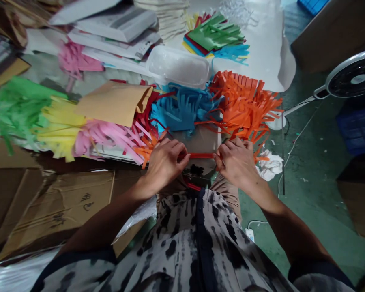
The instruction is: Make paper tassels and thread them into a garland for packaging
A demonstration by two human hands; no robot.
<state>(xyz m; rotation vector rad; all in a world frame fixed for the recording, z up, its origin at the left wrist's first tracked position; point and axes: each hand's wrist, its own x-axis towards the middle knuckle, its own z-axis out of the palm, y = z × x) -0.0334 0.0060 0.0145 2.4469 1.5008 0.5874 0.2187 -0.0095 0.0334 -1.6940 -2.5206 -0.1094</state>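
Note:
Between my hands stretches a tightly rolled orange strip (202, 155), the middle of an orange paper tassel. Fingers of my left hand (166, 159) are closed round its left part, and orange fringe (150, 147) spreads out beyond them. My right hand (235, 159) pinches the other end, close to the table's front edge. Just past its knuckles lies a pile of fringed orange paper (245, 101). Blue fringed paper (182, 106) lies left of that pile. Pink fringe (109, 138) reaches toward my left hand from the left.
A clear plastic box (179, 66) stands behind the blue paper. Further left are a brown envelope (114, 101), yellow fringe (62, 129) and green fringe (21, 109). Cardboard boxes (69, 207) stand at lower left. A fan (354, 77) is at right, above the green floor.

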